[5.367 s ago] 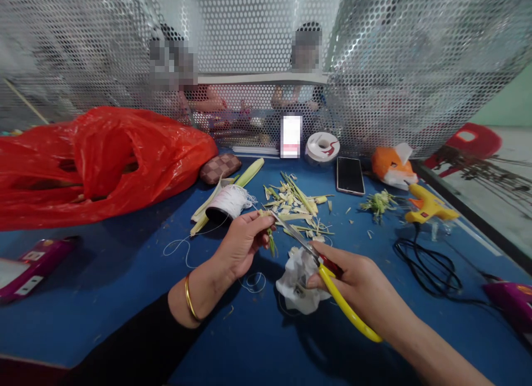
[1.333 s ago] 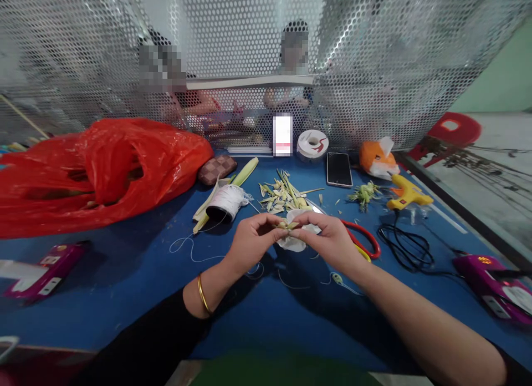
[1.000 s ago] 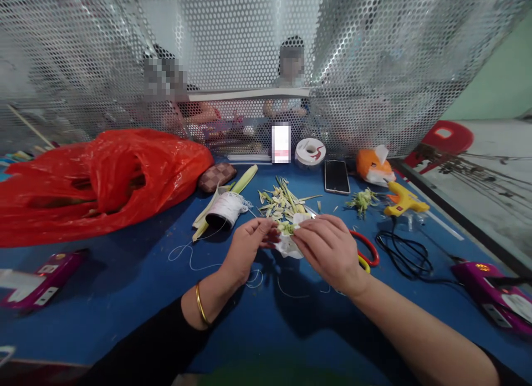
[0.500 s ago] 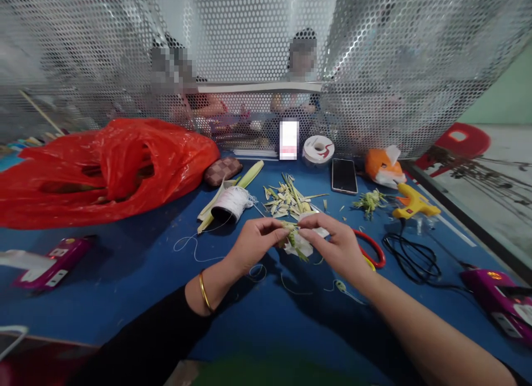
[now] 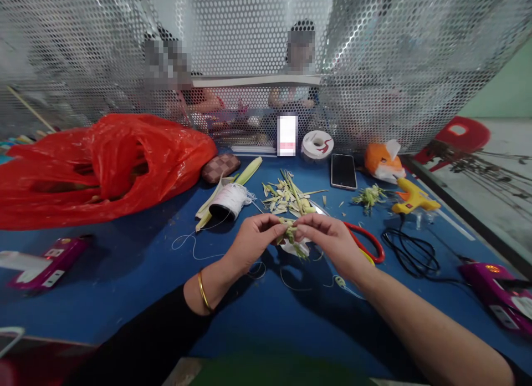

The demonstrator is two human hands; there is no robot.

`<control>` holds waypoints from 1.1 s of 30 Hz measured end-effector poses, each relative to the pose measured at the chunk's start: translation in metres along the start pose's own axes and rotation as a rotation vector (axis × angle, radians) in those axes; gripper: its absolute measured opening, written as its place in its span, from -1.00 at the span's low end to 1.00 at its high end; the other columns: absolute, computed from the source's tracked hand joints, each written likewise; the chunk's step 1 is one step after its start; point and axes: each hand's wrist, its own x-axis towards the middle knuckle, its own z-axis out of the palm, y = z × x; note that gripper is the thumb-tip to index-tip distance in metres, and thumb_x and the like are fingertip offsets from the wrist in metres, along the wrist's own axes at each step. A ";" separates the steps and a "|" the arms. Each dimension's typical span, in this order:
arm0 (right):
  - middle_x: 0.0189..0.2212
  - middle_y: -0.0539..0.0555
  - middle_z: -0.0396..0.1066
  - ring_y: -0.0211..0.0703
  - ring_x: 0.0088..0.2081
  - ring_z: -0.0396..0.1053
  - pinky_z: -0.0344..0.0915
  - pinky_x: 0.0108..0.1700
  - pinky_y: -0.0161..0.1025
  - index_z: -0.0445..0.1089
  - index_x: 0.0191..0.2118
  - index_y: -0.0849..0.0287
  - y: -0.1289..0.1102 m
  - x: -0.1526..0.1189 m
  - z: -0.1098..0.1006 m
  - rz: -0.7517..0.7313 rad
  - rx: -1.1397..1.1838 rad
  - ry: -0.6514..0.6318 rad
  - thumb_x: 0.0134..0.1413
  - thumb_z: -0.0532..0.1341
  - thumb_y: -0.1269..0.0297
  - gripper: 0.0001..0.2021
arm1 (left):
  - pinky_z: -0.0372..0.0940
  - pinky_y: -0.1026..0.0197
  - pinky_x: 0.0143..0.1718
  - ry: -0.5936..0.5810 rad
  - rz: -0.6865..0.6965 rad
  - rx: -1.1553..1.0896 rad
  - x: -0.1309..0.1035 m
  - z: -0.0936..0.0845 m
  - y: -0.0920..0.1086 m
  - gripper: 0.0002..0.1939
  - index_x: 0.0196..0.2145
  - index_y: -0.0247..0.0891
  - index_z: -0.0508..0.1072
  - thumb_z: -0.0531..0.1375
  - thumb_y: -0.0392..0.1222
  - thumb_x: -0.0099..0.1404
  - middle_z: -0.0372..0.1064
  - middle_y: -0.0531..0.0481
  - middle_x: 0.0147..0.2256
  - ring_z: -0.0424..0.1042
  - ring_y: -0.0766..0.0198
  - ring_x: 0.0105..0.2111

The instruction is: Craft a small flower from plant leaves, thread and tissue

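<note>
Between my two hands is a small green woven leaf piece (image 5: 293, 240) with loose strands hanging down. My left hand (image 5: 255, 239), a gold bangle on its wrist, pinches the piece between thumb and fingers. My right hand (image 5: 330, 242) pinches its other side, fingertips close to the left ones. White paper or tissue (image 5: 300, 247) lies just behind the piece. Partly under my right forearm are red-handled scissors (image 5: 374, 247). A spool of white thread (image 5: 230, 200) lies on its side beyond my left hand, and cut leaf bits (image 5: 286, 194) are heaped ahead.
On the blue table (image 5: 166, 297) are a red plastic bag (image 5: 166, 147), a patterned pouch (image 5: 220, 168), a ribbon roll (image 5: 317, 146), a phone (image 5: 343, 171), a tissue pack (image 5: 382, 163), a yellow glue gun (image 5: 413, 197) and purple power strips (image 5: 494, 291). A perforated screen stands behind, people beyond it.
My fingers have shifted slightly on the green leaf piece, and the hands are a little closer together over the white paper. The whole view has moved slightly.
</note>
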 end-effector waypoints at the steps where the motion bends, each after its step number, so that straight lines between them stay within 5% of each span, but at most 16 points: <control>1: -0.50 0.02 0.48 -0.21 -0.41 0.41 0.33 -0.24 -0.21 0.50 -0.38 0.17 -0.001 0.000 -0.001 -0.007 0.028 0.026 0.01 0.32 0.07 -0.76 | 0.19 0.29 -0.41 0.013 -0.003 -0.009 0.000 0.000 0.000 -0.81 -0.48 -0.33 0.48 0.32 -0.14 0.13 0.37 0.08 -0.57 0.29 0.39 -0.53; 18: -0.54 -0.03 0.37 -0.27 -0.48 0.26 0.18 -0.43 -0.28 0.41 -0.51 0.16 0.003 -0.004 0.010 -0.035 -0.038 0.086 -0.10 0.35 0.22 -0.84 | 0.21 0.26 -0.38 -0.056 -0.035 -0.008 0.002 0.001 -0.008 -0.76 -0.45 -0.32 0.47 0.37 -0.09 0.07 0.37 0.08 -0.53 0.31 0.36 -0.50; 27: -0.50 -0.01 0.40 -0.22 -0.42 0.32 0.27 -0.32 -0.23 0.38 -0.50 0.15 0.003 -0.007 0.009 -0.352 -0.350 0.118 0.02 0.26 0.35 -0.88 | 0.22 0.27 -0.40 -0.083 -0.052 -0.050 0.000 0.000 -0.005 -0.75 -0.49 -0.33 0.48 0.38 -0.08 0.08 0.41 0.04 -0.55 0.33 0.36 -0.52; 33: -0.49 0.00 0.42 -0.22 -0.43 0.32 0.27 -0.33 -0.23 0.40 -0.49 0.15 0.003 -0.008 0.010 -0.347 -0.387 0.140 0.03 0.25 0.32 -0.88 | 0.25 0.26 -0.39 -0.083 -0.087 -0.089 0.002 -0.001 -0.005 -0.71 -0.52 -0.33 0.47 0.42 -0.07 0.01 0.40 0.06 -0.57 0.34 0.36 -0.54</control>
